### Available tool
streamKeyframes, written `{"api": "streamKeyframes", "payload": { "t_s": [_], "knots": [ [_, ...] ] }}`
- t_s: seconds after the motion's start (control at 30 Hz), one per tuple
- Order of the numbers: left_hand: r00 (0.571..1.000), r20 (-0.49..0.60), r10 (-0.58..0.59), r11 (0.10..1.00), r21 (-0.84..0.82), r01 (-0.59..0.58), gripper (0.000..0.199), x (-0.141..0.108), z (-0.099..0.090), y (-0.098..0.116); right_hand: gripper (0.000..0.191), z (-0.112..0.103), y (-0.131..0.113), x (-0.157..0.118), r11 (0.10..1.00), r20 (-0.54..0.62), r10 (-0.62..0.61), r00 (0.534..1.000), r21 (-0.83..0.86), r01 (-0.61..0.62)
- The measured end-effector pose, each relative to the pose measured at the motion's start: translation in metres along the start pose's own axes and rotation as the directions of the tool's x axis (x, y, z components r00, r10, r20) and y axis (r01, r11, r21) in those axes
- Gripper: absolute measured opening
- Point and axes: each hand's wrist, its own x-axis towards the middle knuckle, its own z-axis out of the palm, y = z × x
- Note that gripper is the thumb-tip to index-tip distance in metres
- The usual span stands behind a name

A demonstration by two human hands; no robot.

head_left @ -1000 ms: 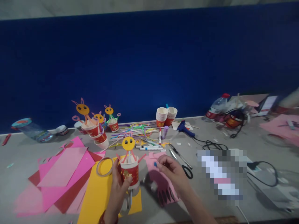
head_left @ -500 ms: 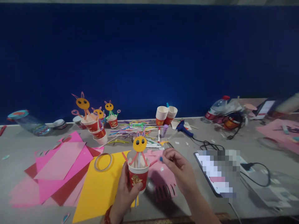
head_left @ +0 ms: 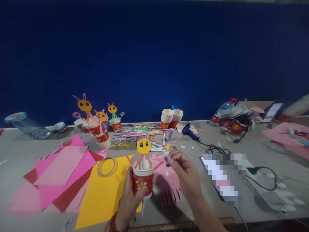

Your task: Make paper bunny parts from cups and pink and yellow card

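One cup (head_left: 145,181) we are steadying in our left hand (head_left: 131,198), ideally without squeezing; our right hand (head_left: 185,172) is pinching a blue-dotted piece (head_left: 165,159).

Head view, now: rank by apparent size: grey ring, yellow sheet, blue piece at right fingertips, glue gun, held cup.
Largest to smallest:
1. Yellow sheet, though partly covered
2. Held cup
3. Grey ring and glue gun: too alike to rank, gun farther away
4. Blue piece
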Motion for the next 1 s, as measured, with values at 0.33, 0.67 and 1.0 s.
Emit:
{"api": "streamKeyframes", "payload": {
  "t_s": [0.33, 0.67, 1.0],
  "knots": [
    [1.000, -0.015, 0.021, 1.000, -0.008, -0.021, 0.080, 0.0005, 0.0009, 0.0009, 0.023, 0.0037, 0.0009, 0.0017, 1.000, 0.014, 0.024, 1.000, -0.006, -0.024],
    [1.000, 0.007, -0.005, 1.000, -0.028, 0.005, 0.081, 0.0013, 0.0028, 0.0068, 0.022, 0.0012, 0.0042, 0.0022, 0.999, 0.029, 0.027, 0.999, -0.032, -0.026],
    [1.000, 0.021, -0.004, 0.999, -0.036, 0.005, 0.080, 0.0013, 0.0007, 0.0014, 0.025, 0.0017, -0.0029, 0.0036, 0.994, 0.029, 0.014, 0.999, -0.107, -0.011]
  ]
}}
